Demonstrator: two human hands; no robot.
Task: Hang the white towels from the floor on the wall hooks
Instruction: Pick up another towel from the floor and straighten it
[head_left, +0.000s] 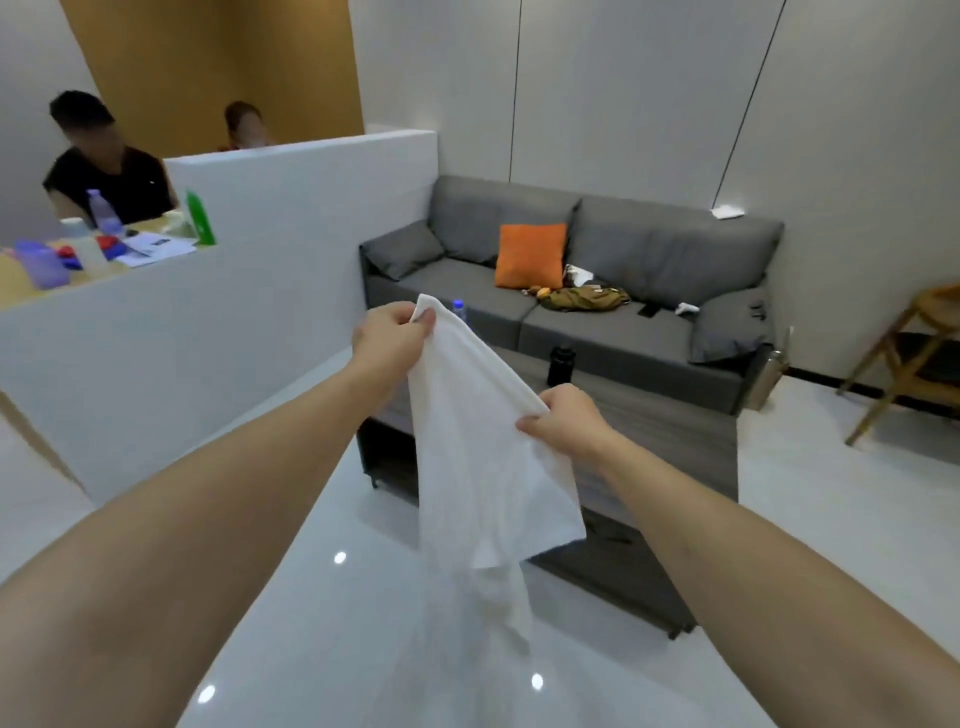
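Head view, the only one. Person stands on glossy white floor (322, 597), both arms stretched forward. One white towel (483, 457) held up in the air between the hands, clear of the floor.

Left hand (389, 338): thumb and fingers pinched on the towel's upper corner, highest point of the cloth. Right hand (569, 415): lower and nearer, fingers curled closed over the same top edge further along. Edge between the two hands runs on a slant, fairly taut. Rest of the towel hangs below in loose folds, one corner flapping out to the right, a narrow tail dropping lowest.

Behind the towel: low grey table (675, 447) with a dark bottle (561, 364) on it, grey sofa (623, 322) with an orange cushion (530, 254). White partition (234, 322) on the left; two people seated beyond it at a cluttered desk.

No wall hooks in sight. No other towels visible on the floor from here.

Judgement: step in hand looks like spreading the towel before carrying it to a hook. To do it well:
- level the two hands so the top edge is straight;
- give a shake to drop out the bunched folds;
- keep both pinches near the edge, so a clean span sits between them to go over the hook;
- keep the tail off the floor while turning to find the hooks.
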